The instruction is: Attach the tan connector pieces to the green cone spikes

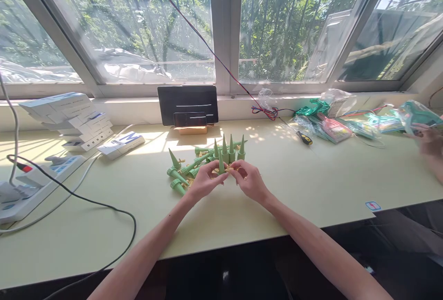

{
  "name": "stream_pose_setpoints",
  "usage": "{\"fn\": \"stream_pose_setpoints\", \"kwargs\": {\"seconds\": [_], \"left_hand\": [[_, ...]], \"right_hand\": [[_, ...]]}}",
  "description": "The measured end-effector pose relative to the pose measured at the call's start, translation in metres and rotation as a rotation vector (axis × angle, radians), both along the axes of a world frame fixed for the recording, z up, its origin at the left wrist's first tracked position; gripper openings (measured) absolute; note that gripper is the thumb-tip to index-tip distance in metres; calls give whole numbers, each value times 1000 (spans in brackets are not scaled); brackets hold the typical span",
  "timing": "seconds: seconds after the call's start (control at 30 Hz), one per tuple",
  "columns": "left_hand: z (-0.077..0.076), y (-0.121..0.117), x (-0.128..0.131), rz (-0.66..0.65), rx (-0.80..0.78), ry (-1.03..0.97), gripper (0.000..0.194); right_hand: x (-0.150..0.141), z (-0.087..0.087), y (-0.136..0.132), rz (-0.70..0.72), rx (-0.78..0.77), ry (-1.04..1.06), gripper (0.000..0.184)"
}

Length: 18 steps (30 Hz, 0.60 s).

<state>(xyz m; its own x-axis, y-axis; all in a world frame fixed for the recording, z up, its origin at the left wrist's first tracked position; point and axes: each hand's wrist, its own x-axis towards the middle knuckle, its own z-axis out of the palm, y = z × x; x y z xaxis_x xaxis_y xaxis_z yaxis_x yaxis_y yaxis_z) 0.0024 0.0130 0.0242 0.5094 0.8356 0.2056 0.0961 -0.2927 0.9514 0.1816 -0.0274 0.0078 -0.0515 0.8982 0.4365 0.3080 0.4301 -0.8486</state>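
A pointed green plastic watering spike is held tip up in the fingers of my left hand. Thumb and fingertips of my right hand pinch a small yellow valve piece at the spike's side; whether it is seated in the spike is too small to tell. Just behind my hands, several more green spikes stand upright in a cluster. Others lie to the left, among them a ribbed-cap spike, with small yellow pieces scattered between them.
A tablet leans near the window with a phone before it. White boxes and a power strip with cables occupy the left. Rightward are a screwdriver, bagged items and another person's hand.
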Motion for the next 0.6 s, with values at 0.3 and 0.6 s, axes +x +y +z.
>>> {"fn": "stream_pose_setpoints", "kwargs": {"seconds": [0.3, 0.6], "left_hand": [[-1, 1, 0, -7, 7, -4, 27], [-5, 2, -1, -16, 26, 16, 29]], "right_hand": [[0, 0, 0, 1, -7, 18, 18], [1, 0, 1, -1, -43, 6, 20]]}}
